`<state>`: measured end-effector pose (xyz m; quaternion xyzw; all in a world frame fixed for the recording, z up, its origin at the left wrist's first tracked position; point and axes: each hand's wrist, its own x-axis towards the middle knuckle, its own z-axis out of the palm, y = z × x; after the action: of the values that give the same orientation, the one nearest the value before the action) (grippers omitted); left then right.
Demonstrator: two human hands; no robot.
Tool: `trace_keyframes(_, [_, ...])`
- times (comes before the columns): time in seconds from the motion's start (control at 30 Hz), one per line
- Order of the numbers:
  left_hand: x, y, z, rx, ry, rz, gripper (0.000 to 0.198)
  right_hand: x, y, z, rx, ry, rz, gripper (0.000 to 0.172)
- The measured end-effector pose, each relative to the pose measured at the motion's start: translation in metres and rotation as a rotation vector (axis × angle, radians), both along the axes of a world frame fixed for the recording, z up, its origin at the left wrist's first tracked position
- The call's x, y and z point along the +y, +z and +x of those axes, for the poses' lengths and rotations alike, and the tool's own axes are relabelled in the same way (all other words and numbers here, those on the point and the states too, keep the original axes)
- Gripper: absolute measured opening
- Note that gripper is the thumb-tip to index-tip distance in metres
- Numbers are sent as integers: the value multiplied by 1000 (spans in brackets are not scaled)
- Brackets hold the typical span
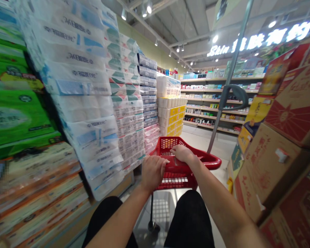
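A red plastic shopping cart [208,161] stands just in front of my knees, its basket made of open lattice. Around the left part of its handle my left hand [153,170] is closed, the thumb lying along the near side. My right hand [182,154] rests farther along, over the middle of the cart's red top near the handle; its fingers are curled and point left. What those fingers hold, if anything, is hidden. A grey pole with a looped handle [235,97] rises at the cart's right side.
Tall stacks of wrapped paper rolls [90,103] line the left side, with green packs [18,110] nearer. Cardboard boxes [268,165] are piled close on the right. Shelves of small goods [209,89] cross the far end, beyond a pale floor [196,132].
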<state>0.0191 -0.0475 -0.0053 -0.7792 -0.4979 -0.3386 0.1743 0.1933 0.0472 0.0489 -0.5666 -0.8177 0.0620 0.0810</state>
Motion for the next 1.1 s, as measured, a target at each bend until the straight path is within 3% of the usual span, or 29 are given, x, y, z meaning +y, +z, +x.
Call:
trace_keyframes(0.1, [-5, -3, 0, -27, -1, 29, 32, -2, 2, -1, 2, -4, 0, 35])
trace_keyframes(0.3, [13, 16, 4, 97, 66, -140, 40, -3, 3, -2, -5, 11, 8, 35])
trace_keyframes(0.5, [2, 9, 5, 62, 68, -8, 37, -3, 2, -3, -15, 6, 15, 34])
trace_keyframes(0.7, [10, 15, 8, 134, 84, -137, 39, -2, 1, -2, -21, 20, 19, 35])
trace_keyframes(0.93, [-6, 0, 12, 74, 77, 13, 32, -3, 1, -1, -23, -2, 37, 34])
trace_keyframes(1.1, [15, 6, 10, 110, 124, -25, 35, -5, 2, -6, -11, -33, 150, 39])
